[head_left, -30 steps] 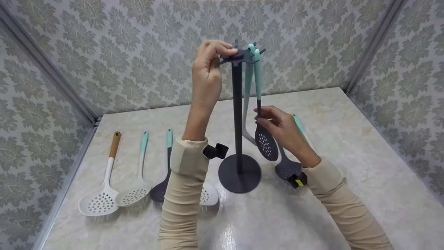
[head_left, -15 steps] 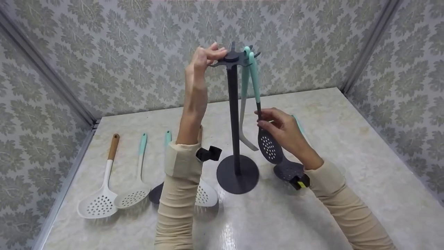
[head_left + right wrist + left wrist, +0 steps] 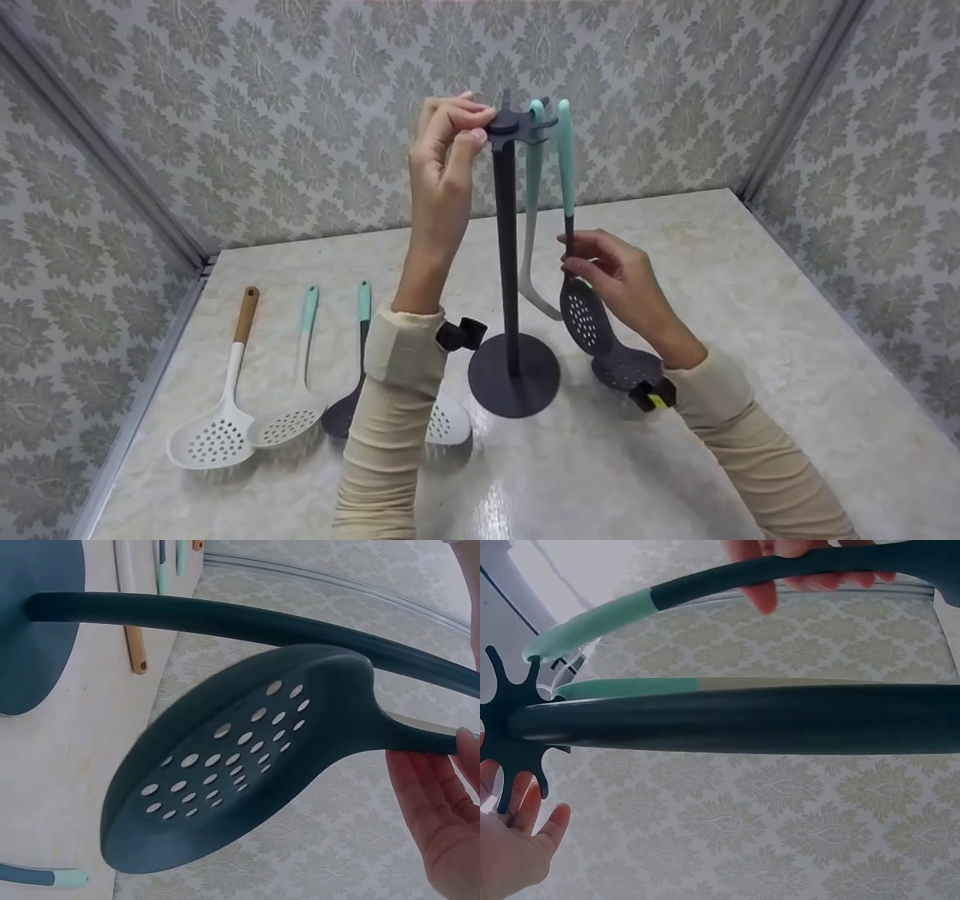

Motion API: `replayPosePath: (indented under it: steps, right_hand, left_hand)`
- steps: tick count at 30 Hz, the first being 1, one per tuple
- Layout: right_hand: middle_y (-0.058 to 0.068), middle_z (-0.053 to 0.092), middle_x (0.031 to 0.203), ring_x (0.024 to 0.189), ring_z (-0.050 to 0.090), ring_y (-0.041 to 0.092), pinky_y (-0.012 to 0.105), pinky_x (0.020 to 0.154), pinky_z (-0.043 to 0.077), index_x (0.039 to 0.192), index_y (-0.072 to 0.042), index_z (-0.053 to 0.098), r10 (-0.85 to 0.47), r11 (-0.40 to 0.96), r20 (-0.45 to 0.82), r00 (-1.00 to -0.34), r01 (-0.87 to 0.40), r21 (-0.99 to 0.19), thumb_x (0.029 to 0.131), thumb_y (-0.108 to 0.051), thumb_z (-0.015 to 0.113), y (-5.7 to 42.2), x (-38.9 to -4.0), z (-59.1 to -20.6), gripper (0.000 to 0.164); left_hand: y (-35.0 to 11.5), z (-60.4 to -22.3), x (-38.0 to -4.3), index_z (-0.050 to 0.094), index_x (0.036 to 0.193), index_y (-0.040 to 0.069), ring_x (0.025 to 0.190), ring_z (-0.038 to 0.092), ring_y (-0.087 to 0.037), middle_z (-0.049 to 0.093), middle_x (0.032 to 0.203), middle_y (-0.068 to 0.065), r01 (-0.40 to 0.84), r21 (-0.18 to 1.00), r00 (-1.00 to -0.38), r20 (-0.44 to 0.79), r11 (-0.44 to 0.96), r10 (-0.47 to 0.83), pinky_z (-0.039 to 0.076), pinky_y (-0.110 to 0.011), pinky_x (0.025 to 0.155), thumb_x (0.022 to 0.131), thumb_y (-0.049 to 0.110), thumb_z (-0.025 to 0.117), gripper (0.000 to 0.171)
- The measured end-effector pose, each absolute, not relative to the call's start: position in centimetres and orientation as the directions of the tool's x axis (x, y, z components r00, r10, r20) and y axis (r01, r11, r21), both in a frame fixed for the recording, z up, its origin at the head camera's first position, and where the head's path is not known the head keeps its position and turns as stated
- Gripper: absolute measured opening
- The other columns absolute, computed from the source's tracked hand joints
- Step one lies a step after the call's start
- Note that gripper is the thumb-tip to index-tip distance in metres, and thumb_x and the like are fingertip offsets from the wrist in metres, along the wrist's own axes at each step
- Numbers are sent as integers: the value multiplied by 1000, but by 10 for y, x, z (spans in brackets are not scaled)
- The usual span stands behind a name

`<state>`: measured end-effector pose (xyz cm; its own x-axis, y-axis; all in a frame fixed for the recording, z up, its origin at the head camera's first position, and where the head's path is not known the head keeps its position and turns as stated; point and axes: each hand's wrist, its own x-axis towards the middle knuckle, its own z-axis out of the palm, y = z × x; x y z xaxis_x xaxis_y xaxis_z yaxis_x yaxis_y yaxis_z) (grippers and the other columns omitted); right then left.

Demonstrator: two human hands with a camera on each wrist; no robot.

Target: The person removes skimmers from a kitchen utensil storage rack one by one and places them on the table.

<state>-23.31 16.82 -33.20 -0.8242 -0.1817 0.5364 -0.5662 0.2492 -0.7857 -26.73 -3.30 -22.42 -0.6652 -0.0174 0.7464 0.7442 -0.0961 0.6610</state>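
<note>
Now, compared with half a second ago, we see the left hand (image 3: 441, 161) turned to show its thumb, and the dark slotted spoon (image 3: 587, 319) shifted toward three o'clock, farther from the pale utensil (image 3: 533, 176) hanging on the rack (image 3: 508, 247). Loosely bent, the left fingers touch the rack's top at nine o'clock. At three, we find the spoon's handle end by a hook's tip, the right hand (image 3: 621, 276) pinching its neck at four o'clock.

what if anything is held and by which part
The right hand pinches the dark perforated ladle by its shaft, below the mint handle. The left hand touches the stand's top; whether it grips is unclear.
</note>
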Motion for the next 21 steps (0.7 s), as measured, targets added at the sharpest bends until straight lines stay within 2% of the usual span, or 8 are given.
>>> replayPosePath:
  steps: [6, 13, 16, 21]
  right_hand:
    - [11, 63, 97, 86, 64, 11, 22, 77, 53, 117, 0, 61, -124, 254, 560, -819, -571, -780, 89, -4, 59, 183, -228, -326, 29]
    - [-6, 58, 95, 86, 60, 7, 15, 75, 50, 120, 0, 60, -7, 390, 559, -829, -517, -762, 90, -7, 57, 224, -232, -333, 31]
    - [-10, 56, 94, 84, 58, 4, 12, 74, 50, 121, 1, 58, 41, 437, 542, -839, -473, -765, 91, -6, 56, 246, -236, -342, 31]
    - [-4, 55, 96, 80, 55, -2, 7, 70, 47, 123, 4, 56, 123, 531, 491, -862, -361, -767, 93, -9, 54, 285, -244, -363, 33]
  left_hand:
    - [-31, -225, -266, 61, 89, -4, 120, 45, -18, 53, 104, -11, 769, 635, -638, 770, -76, -26, 39, -26, 102, 86, 0, 44, 18]
    - [-24, -226, -263, 60, 90, -5, 120, 43, -18, 51, 108, -15, 782, 620, -622, 783, -67, -1, 37, -26, 102, 86, 1, 44, 17]
    - [-19, -226, -262, 60, 90, -5, 120, 42, -18, 51, 109, -16, 784, 618, -619, 786, -61, 12, 36, -25, 102, 86, 1, 45, 17]
    - [-17, -226, -263, 60, 90, -4, 122, 41, -18, 52, 109, -15, 796, 604, -604, 797, -43, 16, 35, -24, 103, 86, 3, 45, 17]
